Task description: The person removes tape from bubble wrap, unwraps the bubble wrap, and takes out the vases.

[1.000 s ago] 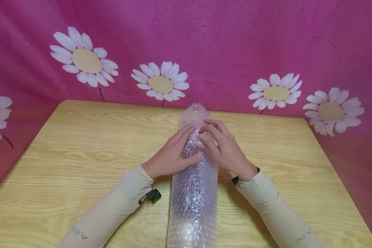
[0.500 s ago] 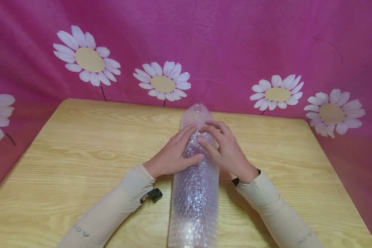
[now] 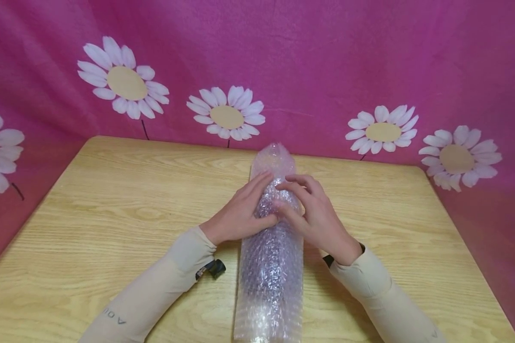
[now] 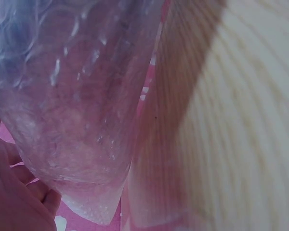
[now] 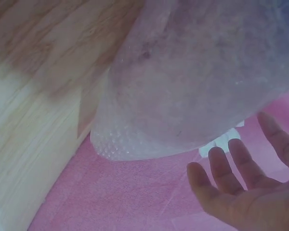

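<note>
A long bundle of clear bubble wrap [image 3: 269,276] lies lengthwise on the table, its far end near the back edge. Something bluish-purple shows faintly through the layers; its kind is hidden by the wrap. My left hand [image 3: 240,212] rests on the bundle's upper left side, fingers extended and thumb laid across the top. Over the right side is my right hand [image 3: 319,216], its fingers loosely bent and spread, with the thumb near the top. In the right wrist view the fingers [image 5: 224,171] stand apart from the bubble wrap [image 5: 183,96].
The wooden table [image 3: 133,205] extends to both sides of the bundle. Behind it hangs a pink cloth [image 3: 300,57] printed with large white daisies. A small black wrist camera [image 3: 216,269] sits below the left cuff.
My right hand has drawn slightly back toward me, its fingers lifting and loosening over the wrap. My left hand stays in place on the bundle.
</note>
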Demonstrator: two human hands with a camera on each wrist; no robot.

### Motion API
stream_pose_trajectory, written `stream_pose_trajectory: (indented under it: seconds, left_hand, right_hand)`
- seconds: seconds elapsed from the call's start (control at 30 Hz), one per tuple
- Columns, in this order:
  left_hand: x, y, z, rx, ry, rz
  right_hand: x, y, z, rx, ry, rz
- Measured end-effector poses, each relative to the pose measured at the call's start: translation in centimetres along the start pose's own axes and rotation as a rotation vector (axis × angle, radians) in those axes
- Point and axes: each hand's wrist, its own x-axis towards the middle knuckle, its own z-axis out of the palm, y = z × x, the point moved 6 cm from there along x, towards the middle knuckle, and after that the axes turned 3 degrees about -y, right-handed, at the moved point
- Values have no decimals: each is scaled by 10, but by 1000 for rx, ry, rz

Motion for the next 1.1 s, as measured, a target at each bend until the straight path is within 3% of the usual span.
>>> stream_pose_trajectory:
  seconds: [0.67,1.1]
  left_hand:
    - [-1,1,-1,27,3,10]
    - [-1,0,-1,36,6,-5]
  right_hand:
    - [-25,-12,4,-56,-48,-32]
    - [-37,-19,4,-75,-23,-92]
